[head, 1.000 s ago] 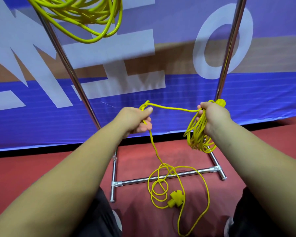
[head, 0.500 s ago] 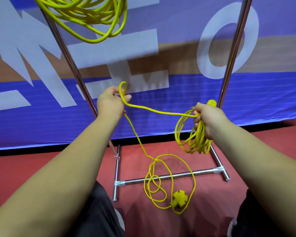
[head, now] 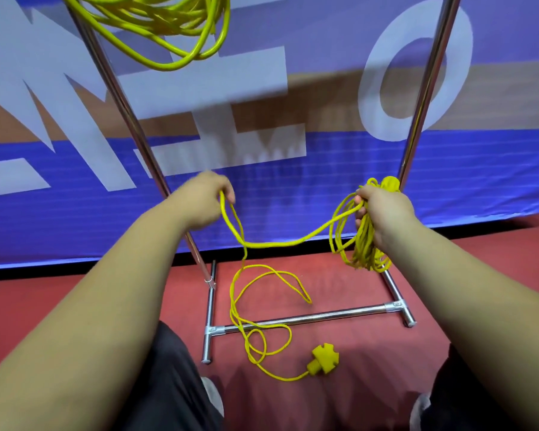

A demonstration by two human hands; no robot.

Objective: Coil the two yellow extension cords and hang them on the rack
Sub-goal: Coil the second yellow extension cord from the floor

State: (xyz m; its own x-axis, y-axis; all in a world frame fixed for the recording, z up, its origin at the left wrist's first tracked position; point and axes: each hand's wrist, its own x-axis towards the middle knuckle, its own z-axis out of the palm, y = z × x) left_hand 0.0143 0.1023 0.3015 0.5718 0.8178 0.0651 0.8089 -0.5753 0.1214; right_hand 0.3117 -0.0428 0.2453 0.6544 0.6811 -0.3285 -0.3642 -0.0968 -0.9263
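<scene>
We note, background first: a blue banner (head: pixel 293 188) w/ large white letters fills the upper two-thirds of the frame; red floor (head: pixel 44 306) runs across the lower third. The chrome rack (head: pixel 324 315) stands in front of the banner: one upright rises at left-centre, the other at upper right, and the base crossbar lies on the floor at lower centre. Dark trousers (head: pixel 168 384) show at both bottom corners. Cord 1 (head: pixel 168 26), yellow, hangs as a coil at upper left of the frame, beside the left upright; its support pt. is out of frame. Cord 2 (head: pixel 271 244), also yellow, is at centre frame, partly coiled. The right hand (head: pixel 383 209), at centre right next to the right upright, has its fingers clenched round the gathered loops, which hang below the fist. From there one strand sags across to the left hand (head: pixel 206 200), at centre left; its thumb and fingers pinch the strand. Below that hand the remainder drops to the floor in loose loops, crossing the crossbar. The socket block (head: pixel 324 359) lies on the floor at lower centre, in front of the crossbar. A yellow end fitting (head: pixel 389 183), approx. plug-shaped, shows just above the right fist; detail is blurred.
</scene>
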